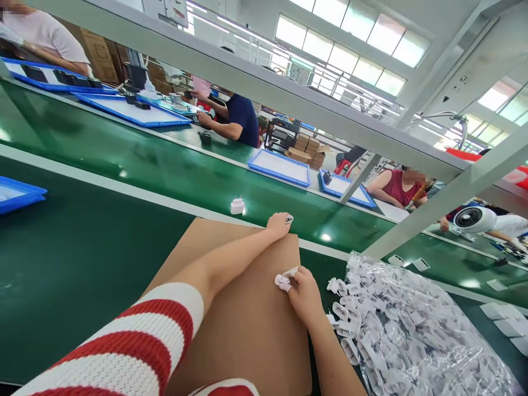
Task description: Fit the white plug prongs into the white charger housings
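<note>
My left hand (279, 224) reaches over the far edge of a brown cardboard sheet (247, 308), its fingers closed round a small white piece with a dark inside (290, 219). Above the right side of the sheet, my right hand (306, 294) pinches a small white plastic part (282, 282) between thumb and forefinger. White coverings appear to wrap those fingertips. Left of my left hand, a white plug adapter (237, 205) with two pins up stands on the green conveyor belt (173, 179). A clear plastic bag (404, 319) full of white plastic housings lies to the right.
Across the belt are blue-rimmed trays (280, 166) and several co-workers, one in a dark blue shirt (244, 118). Another blue tray (20, 195) sits at the left. A slanted metal frame post (429, 206) rises at the right. White flat pieces (505, 322) lie beyond the bag.
</note>
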`<state>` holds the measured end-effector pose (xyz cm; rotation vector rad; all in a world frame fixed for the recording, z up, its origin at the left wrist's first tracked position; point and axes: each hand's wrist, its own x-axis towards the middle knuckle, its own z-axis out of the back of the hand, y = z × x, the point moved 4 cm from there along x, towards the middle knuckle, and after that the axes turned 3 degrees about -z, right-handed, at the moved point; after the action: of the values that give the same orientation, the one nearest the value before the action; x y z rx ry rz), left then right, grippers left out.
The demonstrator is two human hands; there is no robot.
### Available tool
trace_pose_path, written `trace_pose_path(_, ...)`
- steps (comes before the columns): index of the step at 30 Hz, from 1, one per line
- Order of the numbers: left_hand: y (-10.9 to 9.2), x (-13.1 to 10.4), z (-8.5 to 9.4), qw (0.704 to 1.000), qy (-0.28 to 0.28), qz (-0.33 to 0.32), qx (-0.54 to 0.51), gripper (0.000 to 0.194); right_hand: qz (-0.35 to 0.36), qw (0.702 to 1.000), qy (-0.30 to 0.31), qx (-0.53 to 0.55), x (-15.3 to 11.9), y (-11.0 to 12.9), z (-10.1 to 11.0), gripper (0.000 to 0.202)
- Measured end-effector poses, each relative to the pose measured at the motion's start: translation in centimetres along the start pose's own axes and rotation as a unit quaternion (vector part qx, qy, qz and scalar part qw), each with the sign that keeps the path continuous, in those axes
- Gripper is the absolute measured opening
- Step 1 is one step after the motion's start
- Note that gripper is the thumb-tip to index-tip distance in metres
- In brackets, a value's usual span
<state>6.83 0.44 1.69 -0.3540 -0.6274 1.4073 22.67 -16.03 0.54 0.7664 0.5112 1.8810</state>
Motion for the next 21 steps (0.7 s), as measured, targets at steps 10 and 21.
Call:
trace_pose_path(10, 1.0, -15.1, 2.3, 0.975, 0.106, -0.157, -0.113, 0.05, -0.247, 0.902, -0.052, 0.35, 1.1, -1.3, 1.1, 0.035)
trace_pose_path(21, 2.3, -16.8, 2.1, 0.946, 0.122, -0.144, -0.265, 0.033, -0.086, 0.98, -0.021, 0.179, 0.4, 2.1, -0.7, 0.019)
